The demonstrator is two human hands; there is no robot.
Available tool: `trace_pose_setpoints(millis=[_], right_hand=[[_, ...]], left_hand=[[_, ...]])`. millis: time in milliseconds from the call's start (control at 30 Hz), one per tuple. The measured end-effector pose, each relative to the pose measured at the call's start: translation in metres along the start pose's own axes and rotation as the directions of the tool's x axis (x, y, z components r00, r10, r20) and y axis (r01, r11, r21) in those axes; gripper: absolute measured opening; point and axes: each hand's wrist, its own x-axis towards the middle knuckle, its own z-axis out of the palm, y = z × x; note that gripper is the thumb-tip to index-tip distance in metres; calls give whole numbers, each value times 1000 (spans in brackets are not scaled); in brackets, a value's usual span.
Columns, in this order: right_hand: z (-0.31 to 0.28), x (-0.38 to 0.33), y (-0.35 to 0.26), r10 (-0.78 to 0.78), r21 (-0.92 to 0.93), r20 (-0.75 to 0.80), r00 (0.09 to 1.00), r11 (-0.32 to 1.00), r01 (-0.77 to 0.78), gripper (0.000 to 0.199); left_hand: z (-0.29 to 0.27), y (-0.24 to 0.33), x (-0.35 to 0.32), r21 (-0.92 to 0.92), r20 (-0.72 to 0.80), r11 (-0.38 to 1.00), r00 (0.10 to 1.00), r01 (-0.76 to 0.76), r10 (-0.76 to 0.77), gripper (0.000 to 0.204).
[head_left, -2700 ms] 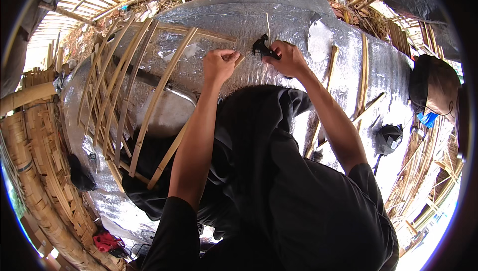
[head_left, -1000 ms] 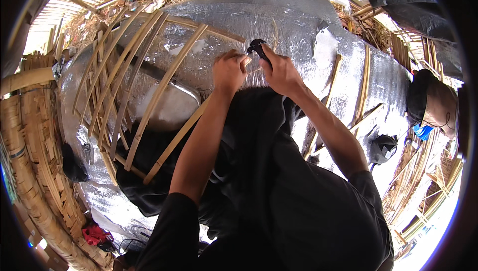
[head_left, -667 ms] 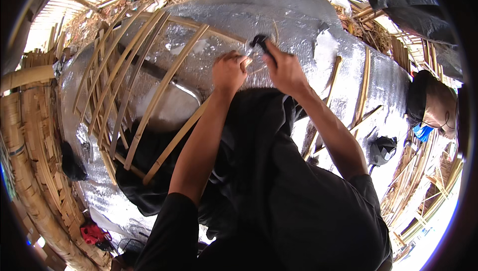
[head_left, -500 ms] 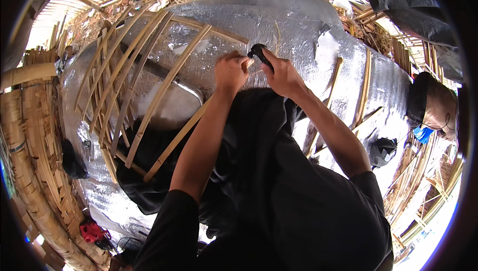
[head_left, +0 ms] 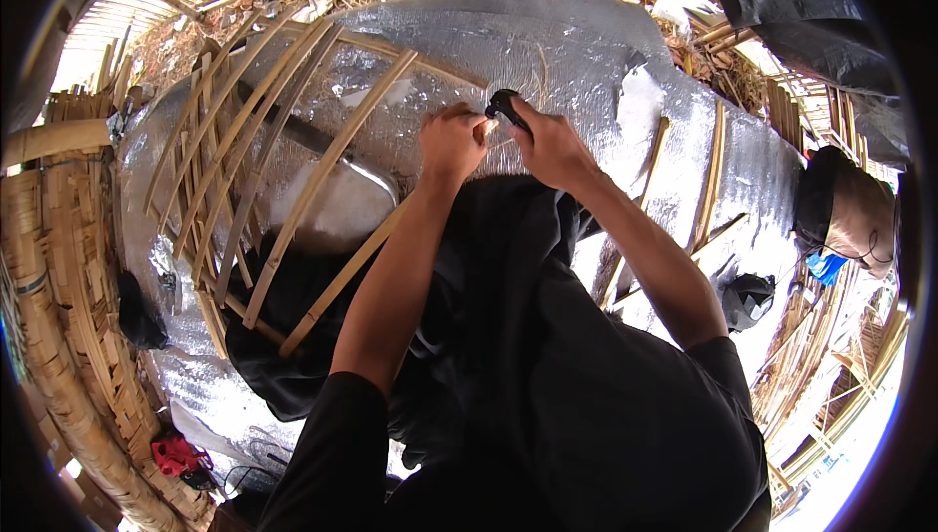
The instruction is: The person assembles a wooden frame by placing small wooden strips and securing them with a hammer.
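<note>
My left hand [head_left: 453,146] is closed around a bamboo strip [head_left: 342,293], which runs down to the left, partly behind my forearm. The strip's pale end shows between my hands. My right hand [head_left: 555,149] grips a small black tool [head_left: 504,104] with a curved body, its front touching or very near that strip end. The tool's working part is too small and covered to make out. Left of my hands, several long bamboo strips [head_left: 337,146] lie fanned out, some crossing, over a crosswise strip and the silver sheet [head_left: 576,53].
Two bamboo pieces [head_left: 711,175] lie to the right, near a black pouch-like item [head_left: 748,299]. A person's head [head_left: 850,205] shows at the right edge. Bundled bamboo slats [head_left: 73,268] stand at the left; a red item [head_left: 179,456] lies lower left.
Both hands stay in nearly the same place, with the black tool still at the strip end. The view shifts very slightly; the strips have not visibly moved.
</note>
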Motion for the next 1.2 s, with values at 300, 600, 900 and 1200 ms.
trace_pose_setpoints(millis=[300, 600, 900, 1200], right_hand=[[-10, -1, 22, 117, 85, -29, 993, 990, -114, 56], [-5, -16, 26, 240, 164, 47, 970, 956, -244, 46], [3, -11, 55, 262, 62, -28, 965, 964, -260, 48], [11, -30, 102, 190, 20, -135, 973, 982, -189, 45]], left_hand=[[0, -6, 5, -127, 18, 992, 1000, 11, -8, 6], [-14, 4, 10, -241, 77, 966, 994, 98, -81, 17], [-1, 10, 23, -253, 110, 927, 960, 277, -257, 17], [13, 30, 49, 52, 348, 969, 906, 240, -243, 15]])
